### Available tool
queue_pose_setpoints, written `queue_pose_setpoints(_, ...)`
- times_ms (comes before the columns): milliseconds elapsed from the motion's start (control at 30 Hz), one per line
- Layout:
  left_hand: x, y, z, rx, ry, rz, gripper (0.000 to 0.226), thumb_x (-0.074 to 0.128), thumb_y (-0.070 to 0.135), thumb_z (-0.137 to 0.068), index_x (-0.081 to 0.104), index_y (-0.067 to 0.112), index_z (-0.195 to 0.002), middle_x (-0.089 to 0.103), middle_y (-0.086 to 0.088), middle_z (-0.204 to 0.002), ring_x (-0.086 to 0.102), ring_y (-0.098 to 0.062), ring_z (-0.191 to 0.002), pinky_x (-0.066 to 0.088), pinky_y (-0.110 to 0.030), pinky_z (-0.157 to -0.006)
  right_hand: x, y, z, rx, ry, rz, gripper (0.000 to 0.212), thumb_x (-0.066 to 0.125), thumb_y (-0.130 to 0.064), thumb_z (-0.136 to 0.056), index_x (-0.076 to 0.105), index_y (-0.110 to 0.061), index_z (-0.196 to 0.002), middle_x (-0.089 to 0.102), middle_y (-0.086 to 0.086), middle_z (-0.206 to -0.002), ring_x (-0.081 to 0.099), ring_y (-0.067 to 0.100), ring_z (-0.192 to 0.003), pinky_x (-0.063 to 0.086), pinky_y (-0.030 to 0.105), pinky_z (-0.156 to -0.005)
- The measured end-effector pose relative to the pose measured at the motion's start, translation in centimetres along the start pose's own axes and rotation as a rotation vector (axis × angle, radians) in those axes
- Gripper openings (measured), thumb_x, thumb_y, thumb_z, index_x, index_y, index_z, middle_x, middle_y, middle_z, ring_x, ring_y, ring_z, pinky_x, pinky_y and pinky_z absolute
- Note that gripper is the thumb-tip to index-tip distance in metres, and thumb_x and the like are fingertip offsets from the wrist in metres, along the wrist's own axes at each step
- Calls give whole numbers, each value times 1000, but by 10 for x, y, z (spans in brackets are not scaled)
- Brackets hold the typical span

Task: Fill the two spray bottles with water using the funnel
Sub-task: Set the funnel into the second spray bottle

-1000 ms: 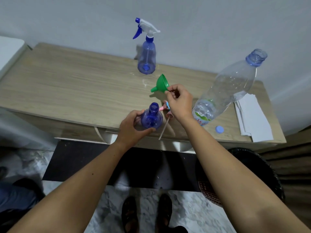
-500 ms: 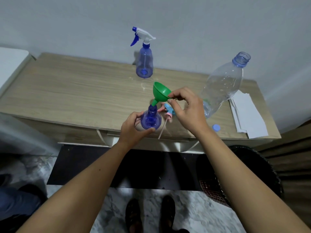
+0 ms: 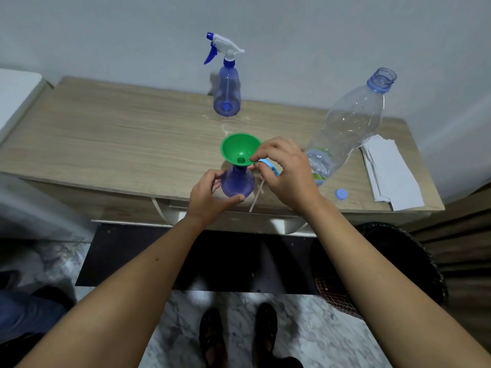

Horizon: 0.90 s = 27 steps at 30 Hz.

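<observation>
Two spray bottles are in view: an open one (image 3: 237,181) at the near edge of the table (image 3: 106,144), and a capped one (image 3: 227,94) standing well beyond it by the wall. There is one green funnel (image 3: 240,148), one big water bottle (image 3: 348,126), one loose blue cap (image 3: 341,194) and one stack of paper (image 3: 388,171).

The funnel sits upright in the open bottle's neck. The left hand (image 3: 210,197) is wrapped around that bottle's body, thumb at the near side, fingers curled round the far side. The right hand (image 3: 287,173) pinches the funnel's right rim between thumb and forefinger, the other fingers loosely curled.

Just under the right hand lies what seems to be the removed sprayer head (image 3: 269,166), mostly hidden by the fingers, with its thin tube (image 3: 256,195) reaching to the table edge. The water bottle stands immediately right of that hand, uncapped, water only near its bottom. The cap lies beyond the wrist on the right, the paper farther right.
</observation>
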State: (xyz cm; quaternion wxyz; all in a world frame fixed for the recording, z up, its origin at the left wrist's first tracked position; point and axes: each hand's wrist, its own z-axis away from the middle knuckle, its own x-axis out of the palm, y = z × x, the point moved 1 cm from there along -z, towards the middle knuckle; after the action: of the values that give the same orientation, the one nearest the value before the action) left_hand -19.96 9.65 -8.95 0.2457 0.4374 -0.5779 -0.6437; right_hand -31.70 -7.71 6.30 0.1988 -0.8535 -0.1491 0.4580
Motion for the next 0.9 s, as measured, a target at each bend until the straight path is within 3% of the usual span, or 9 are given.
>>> queue_pose_setpoints(367,2,1,1,9,9,-8,82,101,50,-55,63,21,-122,73,-1,-126,73,-14,-116,59,-49,-103,8,-4,11,50,107,-60,12,77,-1,-86,78,-9,-96,68,8,-112,66,23,-108,51,32,-94)
queue_pose_setpoints(533,2,2,2,21,9,-17,83,100,50,-56,63,19,-123,73,0,-126,73,-14,-115,60,-49,-102,8,-4,13,97,133,-142,19,77,-3,-86,76,-8,-104,66,7,-113,65,18,-105,55,33,-90)
queue_pose_setpoints(633,2,3,3,16,9,-22,84,100,51,-56,63,19,-125,73,0,-126,73,-13,-115,60,-48,-102,6,-4,17,223,157,-191,30,83,-7,-85,73,-12,-113,64,3,-114,64,11,-95,55,26,-86)
queue_pose_setpoints(800,1,3,2,28,9,-21,85,99,52,-57,63,17,-126,73,-1,-125,73,-14,-115,60,-49,-102,19,-2,27,470,81,-374,56,89,-15,-79,61,-30,-125,66,-4,-118,65,8,-93,58,29,-87)
queue_pose_setpoints(900,2,3,3,32,11,-11,85,99,49,-58,63,15,-126,74,-3,-125,74,-15,-115,60,-49,-102,29,2,26,576,57,-520,69,92,-12,-77,54,-26,-133,66,-3,-118,69,11,-97,60,29,-89)
